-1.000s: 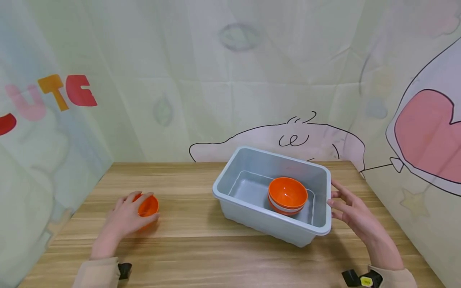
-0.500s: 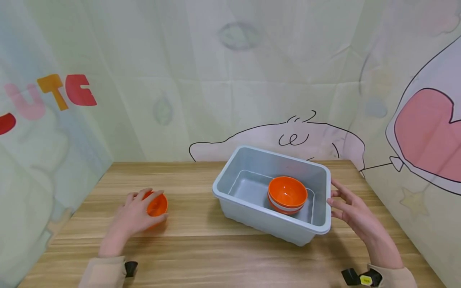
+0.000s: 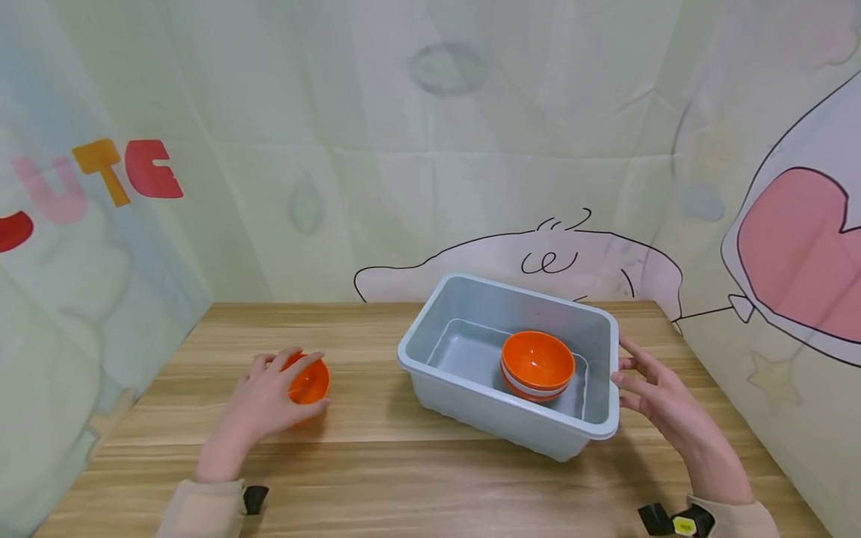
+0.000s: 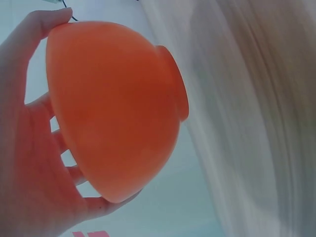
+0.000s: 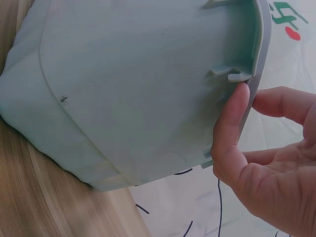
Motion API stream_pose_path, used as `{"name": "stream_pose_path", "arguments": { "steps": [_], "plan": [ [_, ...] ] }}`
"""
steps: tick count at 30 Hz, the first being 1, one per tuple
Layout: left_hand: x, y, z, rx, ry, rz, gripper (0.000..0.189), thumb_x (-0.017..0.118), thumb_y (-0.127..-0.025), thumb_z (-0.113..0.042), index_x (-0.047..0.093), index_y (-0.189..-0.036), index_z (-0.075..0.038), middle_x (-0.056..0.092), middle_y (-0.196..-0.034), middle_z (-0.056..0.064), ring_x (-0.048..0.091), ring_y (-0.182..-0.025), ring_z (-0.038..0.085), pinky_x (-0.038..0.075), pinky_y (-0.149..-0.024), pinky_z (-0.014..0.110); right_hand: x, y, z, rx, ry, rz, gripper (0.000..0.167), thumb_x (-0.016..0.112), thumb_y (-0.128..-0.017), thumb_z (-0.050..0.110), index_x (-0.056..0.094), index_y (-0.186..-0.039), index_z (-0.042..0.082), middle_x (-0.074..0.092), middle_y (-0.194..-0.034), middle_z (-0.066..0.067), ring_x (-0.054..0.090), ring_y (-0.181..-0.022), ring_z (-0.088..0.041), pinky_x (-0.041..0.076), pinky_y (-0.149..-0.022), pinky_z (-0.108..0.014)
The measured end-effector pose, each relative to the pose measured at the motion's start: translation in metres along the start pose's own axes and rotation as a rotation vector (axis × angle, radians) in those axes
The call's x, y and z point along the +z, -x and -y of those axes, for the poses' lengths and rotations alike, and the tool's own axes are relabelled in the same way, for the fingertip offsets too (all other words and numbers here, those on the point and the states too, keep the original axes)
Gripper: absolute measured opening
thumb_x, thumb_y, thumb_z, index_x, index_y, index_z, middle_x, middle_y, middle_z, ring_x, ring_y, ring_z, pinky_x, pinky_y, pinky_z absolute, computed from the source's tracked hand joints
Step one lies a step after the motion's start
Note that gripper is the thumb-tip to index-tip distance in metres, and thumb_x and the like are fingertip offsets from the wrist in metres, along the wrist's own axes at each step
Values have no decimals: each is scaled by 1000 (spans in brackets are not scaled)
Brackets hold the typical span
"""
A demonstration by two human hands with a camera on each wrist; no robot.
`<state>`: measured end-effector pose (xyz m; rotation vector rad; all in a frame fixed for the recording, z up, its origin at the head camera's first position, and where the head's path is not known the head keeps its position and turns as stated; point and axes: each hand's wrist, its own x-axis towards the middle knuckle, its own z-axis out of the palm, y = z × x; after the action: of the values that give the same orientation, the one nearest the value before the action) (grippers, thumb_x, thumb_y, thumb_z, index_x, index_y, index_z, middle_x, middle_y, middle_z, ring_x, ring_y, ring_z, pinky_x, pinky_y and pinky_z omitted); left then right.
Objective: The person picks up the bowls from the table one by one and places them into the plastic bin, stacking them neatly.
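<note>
An orange bowl [image 3: 311, 382] is in my left hand [image 3: 265, 396], whose thumb and fingers spread across its rim from either side. In the left wrist view the underside of the bowl [image 4: 116, 108] faces the camera, its foot ring apart from the tabletop. My right hand [image 3: 662, 396] pinches the right rim of a grey plastic bin [image 3: 498, 418], and in the right wrist view a finger [image 5: 231, 118] curls under that rim. Inside the bin, toward its right end, stands a nested stack of bowls [image 3: 537, 359], orange on top with a white one and more orange below.
The bin sits at an angle on a wood-grain table [image 3: 377, 486], right of the middle. Behind and on both sides hangs a printed cloth [image 3: 303, 149] with letters and cartoon drawings, meeting the table's edges.
My left hand has moved to the right with the orange bowl, toward the bin. The right hand, the bin and the stacked bowls have stayed where they were.
</note>
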<state>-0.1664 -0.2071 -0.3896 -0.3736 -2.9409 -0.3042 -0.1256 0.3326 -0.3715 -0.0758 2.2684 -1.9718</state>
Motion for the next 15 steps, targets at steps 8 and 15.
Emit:
{"name": "stream_pose_path", "arguments": {
  "steps": [8,15],
  "plan": [
    [-6,-2,-13,26,-5,-22,68,70,-77,-52,52,-137,-25,49,-136,12,38,-121,42,42,-84,70,-1,-1,-1,3,6,-4,75,54,-97,13,7,-155,9,39,-113,0,57,-93,-4,56,-77,-22],
    [-13,-2,-26,41,-6,-27,67,71,-77,-50,52,-137,-24,49,-135,12,39,-120,41,42,-85,68,0,0,-1,-19,-3,7,74,54,-97,12,8,-155,7,41,-112,-1,57,-93,-4,56,-77,-22]
  ]
}}
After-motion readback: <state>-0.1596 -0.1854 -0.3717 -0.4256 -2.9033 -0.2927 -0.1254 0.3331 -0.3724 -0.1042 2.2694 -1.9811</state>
